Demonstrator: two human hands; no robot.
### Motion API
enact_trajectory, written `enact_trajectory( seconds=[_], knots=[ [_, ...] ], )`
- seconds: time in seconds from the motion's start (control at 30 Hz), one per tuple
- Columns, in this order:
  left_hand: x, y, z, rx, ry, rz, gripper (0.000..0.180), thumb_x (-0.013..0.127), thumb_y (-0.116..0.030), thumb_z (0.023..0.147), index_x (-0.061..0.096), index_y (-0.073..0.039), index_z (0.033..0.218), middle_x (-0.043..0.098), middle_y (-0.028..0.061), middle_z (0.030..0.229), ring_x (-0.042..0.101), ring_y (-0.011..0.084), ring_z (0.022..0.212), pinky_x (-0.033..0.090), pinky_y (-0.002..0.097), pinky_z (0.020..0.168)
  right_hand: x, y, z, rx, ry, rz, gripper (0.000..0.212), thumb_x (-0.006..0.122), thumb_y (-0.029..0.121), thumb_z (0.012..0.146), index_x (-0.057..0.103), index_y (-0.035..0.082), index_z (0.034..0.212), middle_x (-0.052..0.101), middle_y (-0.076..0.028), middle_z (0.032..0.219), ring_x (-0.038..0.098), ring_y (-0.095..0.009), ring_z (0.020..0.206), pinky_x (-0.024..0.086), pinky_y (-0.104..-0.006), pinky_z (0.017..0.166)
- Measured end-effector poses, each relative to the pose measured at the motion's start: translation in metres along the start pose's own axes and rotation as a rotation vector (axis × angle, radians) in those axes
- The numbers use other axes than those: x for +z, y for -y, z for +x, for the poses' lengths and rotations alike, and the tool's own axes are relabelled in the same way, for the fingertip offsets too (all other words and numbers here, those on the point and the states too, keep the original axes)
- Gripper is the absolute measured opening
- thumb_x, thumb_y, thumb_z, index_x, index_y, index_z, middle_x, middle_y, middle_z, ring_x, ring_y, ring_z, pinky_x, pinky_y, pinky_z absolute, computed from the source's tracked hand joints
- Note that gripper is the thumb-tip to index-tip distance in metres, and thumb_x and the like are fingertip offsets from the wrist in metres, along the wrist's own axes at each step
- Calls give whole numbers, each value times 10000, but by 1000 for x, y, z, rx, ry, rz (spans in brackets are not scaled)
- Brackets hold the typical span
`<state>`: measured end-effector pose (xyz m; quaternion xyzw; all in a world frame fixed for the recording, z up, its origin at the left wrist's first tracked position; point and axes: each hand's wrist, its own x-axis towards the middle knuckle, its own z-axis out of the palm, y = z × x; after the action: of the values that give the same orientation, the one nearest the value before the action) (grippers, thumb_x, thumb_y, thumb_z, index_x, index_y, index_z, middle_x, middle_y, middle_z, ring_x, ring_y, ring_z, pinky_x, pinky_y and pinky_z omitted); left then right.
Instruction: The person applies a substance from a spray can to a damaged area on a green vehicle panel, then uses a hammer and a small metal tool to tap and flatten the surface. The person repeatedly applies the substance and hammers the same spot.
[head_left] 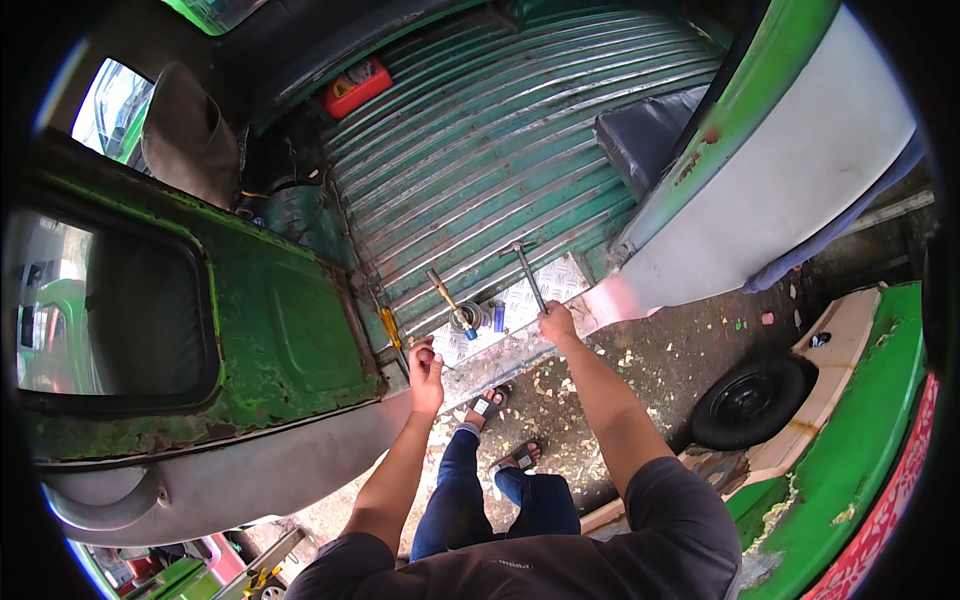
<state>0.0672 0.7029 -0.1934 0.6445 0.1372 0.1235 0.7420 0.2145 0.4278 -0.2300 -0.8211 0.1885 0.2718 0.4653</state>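
The right hand (557,323) grips a hammer (530,277), head toward eleven o'clock; the left hand (427,372) is curled, any grasp unclear, a yellow-handled screwdriver (389,325) at its eleven, a brass torch (442,288) at one.

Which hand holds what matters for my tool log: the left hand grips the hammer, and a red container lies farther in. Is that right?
Not quite: the head view shows the hammer in the right hand, not the left hand. The red container does lie farther in.
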Motion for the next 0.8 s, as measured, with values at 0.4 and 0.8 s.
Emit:
enact_trajectory(
  seconds=[0.4,0.8],
  knots=[
    [-6,-74,-43,-120,302,26,242,578,48,912,491,-38,1121,558,112,1186,520,201,1135,412,331,981,-39,-41,-110,-13,-93,468,266,653,266,897,650,1,914,635,-87,668,627,-180,587,459,-324,531],
    [263,-156,-86,82,1222,-287,245,584,31,906,456,-41,1103,584,107,970,574,199,919,495,366,881,-106,-136,-480,30,-698,868,179,667,223,923,629,50,947,491,56,640,413,-35,563,300,-224,494]
  ],
)
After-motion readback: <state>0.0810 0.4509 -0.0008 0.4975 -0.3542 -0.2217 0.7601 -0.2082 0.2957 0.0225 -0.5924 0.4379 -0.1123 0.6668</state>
